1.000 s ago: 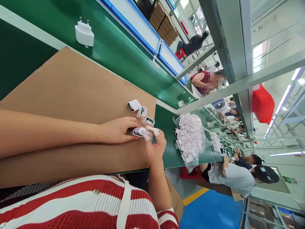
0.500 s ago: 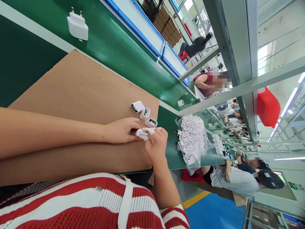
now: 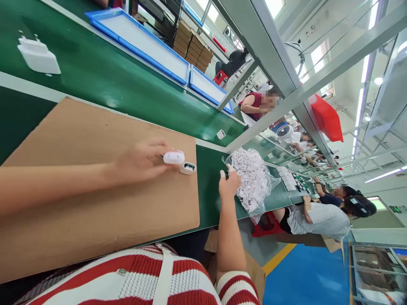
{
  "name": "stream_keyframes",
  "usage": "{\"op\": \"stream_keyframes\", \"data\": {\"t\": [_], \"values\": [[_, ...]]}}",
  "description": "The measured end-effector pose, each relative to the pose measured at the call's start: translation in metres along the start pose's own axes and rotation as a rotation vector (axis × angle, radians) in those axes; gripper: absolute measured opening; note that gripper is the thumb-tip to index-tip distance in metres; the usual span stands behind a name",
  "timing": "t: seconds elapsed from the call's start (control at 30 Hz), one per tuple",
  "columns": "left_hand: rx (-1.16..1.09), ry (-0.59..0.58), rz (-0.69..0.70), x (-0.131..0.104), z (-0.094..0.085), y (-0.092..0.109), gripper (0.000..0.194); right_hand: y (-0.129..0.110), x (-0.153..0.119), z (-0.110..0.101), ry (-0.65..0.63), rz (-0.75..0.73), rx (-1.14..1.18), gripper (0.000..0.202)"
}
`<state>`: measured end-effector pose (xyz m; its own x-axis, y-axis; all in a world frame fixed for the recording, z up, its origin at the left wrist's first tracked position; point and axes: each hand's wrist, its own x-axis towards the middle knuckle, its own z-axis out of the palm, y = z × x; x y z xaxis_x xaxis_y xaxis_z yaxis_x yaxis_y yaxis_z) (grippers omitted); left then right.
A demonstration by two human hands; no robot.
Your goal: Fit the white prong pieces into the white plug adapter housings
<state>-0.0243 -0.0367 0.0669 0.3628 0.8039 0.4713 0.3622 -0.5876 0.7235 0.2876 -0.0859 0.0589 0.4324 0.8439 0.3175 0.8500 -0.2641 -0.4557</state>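
Observation:
My left hand, smeared by motion, is over the cardboard with a white charger housing between its thumb and fingers. Just beyond that piece, an open-ended white housing with something dark inside rests on the cardboard sheet. My right hand, white covers on its fingertips, is at the near edge of a clear plastic bag full of small white parts. Its thumb and forefinger are apart, and no part shows between them. The other housings are hidden by my left hand or the held piece.
A white plug charger stands on the green bench at far left. Blue-rimmed trays line the back. A metal frame post crosses at right. A person in a grey shirt sits beyond the bag.
My right hand has left the white piece and moved right to the bag. My left hand has shifted towards the housings with a white piece. The view has turned right.

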Motion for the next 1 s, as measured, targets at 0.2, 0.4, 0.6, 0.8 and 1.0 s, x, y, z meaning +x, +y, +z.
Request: {"op": "stream_keyframes", "data": {"t": [0.2,0.4,0.6,0.8,1.0], "values": [[0.291,0.169,-0.316,0.080,-0.039,-0.067,0.047,0.020,0.026,0.000,-0.059,0.086,-0.426,0.050],[0.114,0.217,-0.501,0.104,-0.052,-0.104,0.035,0.029,0.014,0.018,0.040,-0.049,-0.226,0.045],[-0.366,-0.019,-0.399,0.079,-0.031,-0.055,0.045,0.002,-0.005,0.009,0.144,-0.261,-0.030,0.049],[-0.810,-0.529,-0.255,0.017,-0.013,0.028,0.047,-0.074,-0.059,-0.019,-0.131,-0.892,0.365,0.075],[-0.813,-0.402,-0.228,-0.027,0.000,0.050,0.072,-0.076,-0.079,-0.014,0.126,-0.950,0.511,0.059]]}}
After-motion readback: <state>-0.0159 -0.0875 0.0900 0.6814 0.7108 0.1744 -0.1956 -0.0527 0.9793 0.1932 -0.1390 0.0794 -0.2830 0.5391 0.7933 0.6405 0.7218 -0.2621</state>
